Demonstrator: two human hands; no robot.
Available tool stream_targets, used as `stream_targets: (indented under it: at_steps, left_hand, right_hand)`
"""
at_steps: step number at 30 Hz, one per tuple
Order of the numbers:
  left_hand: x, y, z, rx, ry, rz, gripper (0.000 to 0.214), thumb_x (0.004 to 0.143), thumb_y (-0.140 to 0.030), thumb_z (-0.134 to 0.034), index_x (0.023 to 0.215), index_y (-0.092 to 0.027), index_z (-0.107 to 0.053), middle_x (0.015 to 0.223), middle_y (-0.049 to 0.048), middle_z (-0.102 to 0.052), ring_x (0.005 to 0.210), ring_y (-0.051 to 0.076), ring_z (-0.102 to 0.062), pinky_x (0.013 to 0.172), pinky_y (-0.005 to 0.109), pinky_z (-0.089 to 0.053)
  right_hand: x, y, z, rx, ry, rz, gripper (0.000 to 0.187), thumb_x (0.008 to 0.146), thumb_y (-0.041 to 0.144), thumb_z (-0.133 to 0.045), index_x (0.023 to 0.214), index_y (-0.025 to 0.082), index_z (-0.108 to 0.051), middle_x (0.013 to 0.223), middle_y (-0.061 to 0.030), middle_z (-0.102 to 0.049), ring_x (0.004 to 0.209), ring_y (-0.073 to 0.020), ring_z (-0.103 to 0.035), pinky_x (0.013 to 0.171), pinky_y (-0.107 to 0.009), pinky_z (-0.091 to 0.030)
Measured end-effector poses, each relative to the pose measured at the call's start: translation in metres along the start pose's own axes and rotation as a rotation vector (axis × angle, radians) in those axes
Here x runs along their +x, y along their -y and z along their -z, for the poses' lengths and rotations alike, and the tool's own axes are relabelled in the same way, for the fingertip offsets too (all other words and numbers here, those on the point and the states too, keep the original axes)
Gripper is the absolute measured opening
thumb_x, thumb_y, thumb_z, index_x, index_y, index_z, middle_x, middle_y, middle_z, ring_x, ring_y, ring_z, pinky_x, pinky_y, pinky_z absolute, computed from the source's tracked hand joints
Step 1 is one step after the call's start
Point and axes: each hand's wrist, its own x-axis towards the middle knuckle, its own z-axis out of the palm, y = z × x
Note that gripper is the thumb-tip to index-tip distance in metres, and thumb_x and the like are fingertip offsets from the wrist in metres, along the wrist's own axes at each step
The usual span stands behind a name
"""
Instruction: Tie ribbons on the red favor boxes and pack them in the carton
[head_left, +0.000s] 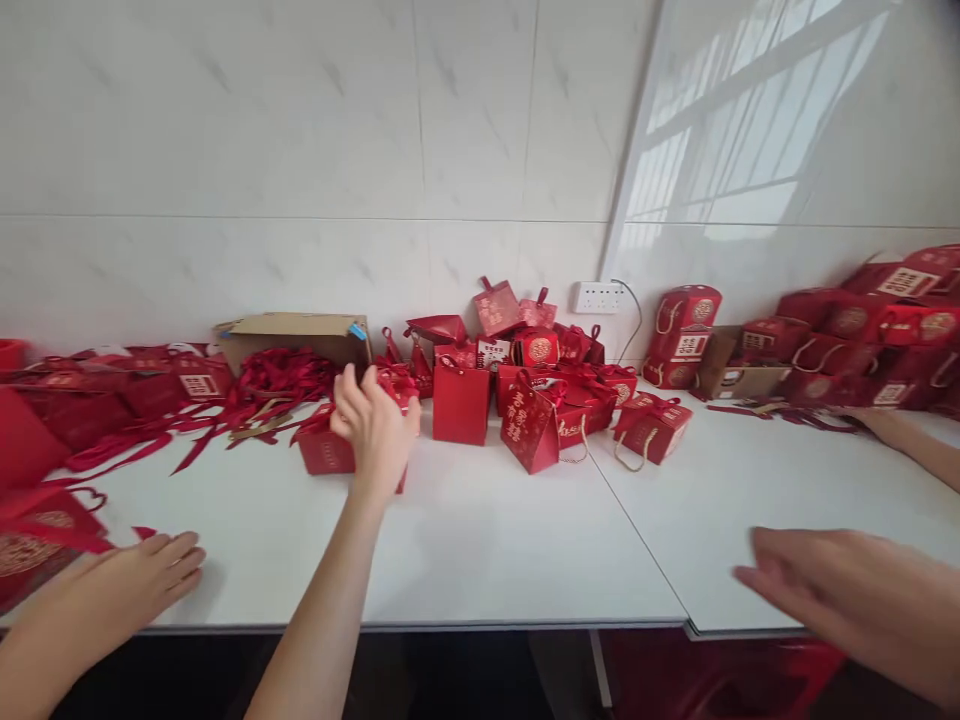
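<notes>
My left hand [375, 425] reaches forward with its fingers bent and apart, over a red gift box [324, 447] near the back of the white table. The wrist hides part of the boxes there, and I cannot see whether the fingers touch one. Over the front right of the table, my right hand [832, 585] is smeared by motion, its thumb apart from the fingers and nothing in it. A plain red box [460, 402] stands upright just right of my left hand. Farther right are a patterned red box [531, 428] and one with a rope handle [652, 428].
Another person's hand [154, 570] lies at the left beside a red box [45, 540]. At the right edge is one more person's hand [892, 430]. A cardboard carton [300, 325] backs a ribbon heap [285, 375]. Stacked red boxes [847, 320] and a power strip [598, 297] line the wall.
</notes>
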Motion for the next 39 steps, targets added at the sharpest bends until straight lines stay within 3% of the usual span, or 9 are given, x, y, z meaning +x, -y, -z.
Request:
stream_targets:
  at_steps: [3, 6, 9, 12, 17, 24, 28, 34, 39]
  left_hand:
    - [0.016, 0.042, 0.017, -0.084, 0.125, 0.156, 0.035, 0.083, -0.028, -0.048, 0.114, -0.011, -0.05, 0.118, 0.0192, -0.057, 0.112, 0.032, -0.053, 0.085, 0.043, -0.044]
    - [0.008, 0.049, 0.027, -0.163, 0.207, 0.111, 0.02, 0.085, -0.028, -0.045, 0.093, -0.017, -0.06, 0.097, 0.0085, -0.068, 0.09, 0.023, -0.062, 0.078, 0.033, -0.047]
    - [-0.016, 0.031, 0.026, -0.297, 0.223, 0.003, 0.022, 0.086, -0.034, -0.046, 0.092, -0.02, -0.061, 0.095, 0.0039, -0.069, 0.085, 0.018, -0.063, 0.076, 0.028, -0.047]
    - [-0.05, 0.01, 0.015, -0.51, 0.311, -0.163, 0.021, 0.086, -0.036, -0.048, 0.088, -0.019, -0.061, 0.09, 0.0033, -0.069, 0.085, 0.018, -0.063, 0.074, 0.027, -0.048]
    - [-0.087, -0.013, 0.004, -0.639, 0.545, -0.262, 0.015, 0.088, -0.031, -0.048, 0.091, -0.02, -0.057, 0.089, 0.0022, -0.068, 0.082, 0.016, -0.065, 0.074, 0.026, -0.05]
    - [-0.063, -0.042, 0.016, -0.704, 0.66, -0.293, 0.032, 0.08, -0.032, -0.061, 0.109, -0.022, -0.05, 0.111, 0.0051, -0.062, 0.104, 0.019, -0.06, 0.09, 0.035, -0.048]
    - [-0.063, -0.049, 0.008, -0.812, 0.773, -0.254, 0.034, 0.081, -0.031, -0.061, 0.107, -0.023, -0.042, 0.097, 0.0028, -0.064, 0.083, 0.015, -0.066, 0.076, 0.03, -0.053]
    - [-0.077, -0.048, -0.007, -0.796, 0.519, -0.491, 0.006, 0.086, -0.021, -0.054, 0.083, -0.021, -0.049, 0.082, -0.0008, -0.061, 0.077, 0.011, -0.062, 0.071, 0.024, -0.052]
    - [-0.084, -0.054, -0.008, -0.706, 0.404, -0.635, 0.017, 0.088, -0.015, -0.05, 0.09, -0.021, -0.065, 0.095, 0.0024, -0.061, 0.09, 0.013, -0.061, 0.077, 0.024, -0.052]
  right_hand:
    - [0.037, 0.057, 0.011, -0.027, 0.266, 0.256, 0.028, 0.087, 0.038, -0.048, 0.063, 0.027, -0.059, 0.064, -0.007, -0.066, 0.062, -0.0254, -0.065, 0.054, -0.035, -0.04]
    - [0.062, 0.11, 0.023, -0.021, 0.268, 0.366, 0.026, 0.088, 0.03, -0.046, 0.069, 0.021, -0.061, 0.072, -0.0084, -0.067, 0.071, -0.0256, -0.065, 0.057, -0.032, -0.041]
    - [0.079, 0.137, 0.024, 0.202, 0.157, 0.379, 0.024, 0.089, 0.036, -0.049, 0.088, 0.017, -0.063, 0.091, -0.0108, -0.067, 0.085, -0.0251, -0.065, 0.067, -0.031, -0.046]
    - [0.09, 0.143, 0.012, 0.492, -0.035, 0.388, 0.034, 0.086, 0.04, -0.055, 0.11, 0.017, -0.058, 0.109, -0.0122, -0.062, 0.098, -0.0241, -0.062, 0.079, -0.033, -0.048]
    - [0.089, 0.142, -0.013, 0.945, -0.201, 0.297, 0.011, 0.086, 0.028, -0.052, 0.089, 0.021, -0.06, 0.083, -0.002, -0.067, 0.076, -0.016, -0.064, 0.072, -0.029, -0.049]
    - [0.083, 0.147, -0.025, 1.286, -0.385, 0.052, 0.027, 0.069, 0.037, -0.072, 0.081, 0.023, -0.052, 0.065, 0.0028, -0.065, 0.068, -0.0179, -0.065, 0.062, -0.029, -0.048]
    - [0.083, 0.145, -0.029, 1.475, -0.348, 0.073, 0.02, 0.079, 0.041, -0.061, 0.083, 0.021, -0.059, 0.068, 0.0003, -0.067, 0.065, -0.0165, -0.065, 0.062, -0.029, -0.052]
    - [0.061, 0.145, -0.039, 1.222, -0.538, 0.162, 0.016, 0.087, 0.029, -0.052, 0.101, 0.022, -0.055, 0.085, -0.0027, -0.069, 0.076, -0.0158, -0.067, 0.07, -0.03, -0.055]
    - [0.051, 0.146, -0.049, 0.99, -0.721, 0.19, 0.013, 0.084, 0.018, -0.054, 0.096, 0.022, -0.053, 0.088, -0.0039, -0.064, 0.081, -0.0158, -0.065, 0.075, -0.03, -0.054]
